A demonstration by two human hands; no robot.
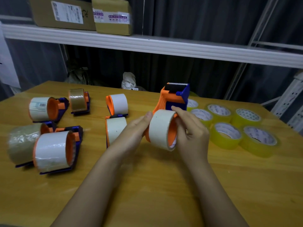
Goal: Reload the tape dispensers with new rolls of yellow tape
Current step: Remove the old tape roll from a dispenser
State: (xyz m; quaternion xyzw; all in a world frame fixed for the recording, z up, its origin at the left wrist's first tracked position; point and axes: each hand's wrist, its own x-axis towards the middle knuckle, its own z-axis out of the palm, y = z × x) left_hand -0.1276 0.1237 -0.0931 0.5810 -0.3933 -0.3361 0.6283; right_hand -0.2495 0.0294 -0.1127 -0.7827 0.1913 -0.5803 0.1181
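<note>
on the left of the wooden worktop (147,185) lie several orange-and-blue tape dispensers on their sides: a near pair, one with a whitish roll (52,151) and one just left of it with a brownish roll (23,141), and farther back one with a white labelled roll (41,108) and one with a tan roll (77,100). toward the middle two more dispensers (116,104) (114,130) sit one behind the other, both loaded with pale rolls; the near one is partly covered by the left forearm.

the left hand (137,126) lies with straight fingers, its thumb against the left face of the pale roll (161,128) on the held dispenser (173,97), which stands tilted with its cutter end up and far. the right hand (190,128) curls its grip round the roll's right, open side, fingers at the orange hub and one fingertip on the blue frame.

to the right, six new yellow tape rolls (227,133) lie flat in a cluster, touching one another, the leftmost ones partly hidden behind the right hand and dispenser.

above and behind, a white shelf (147,45) carries two cardboard boxes (85,13).
</note>
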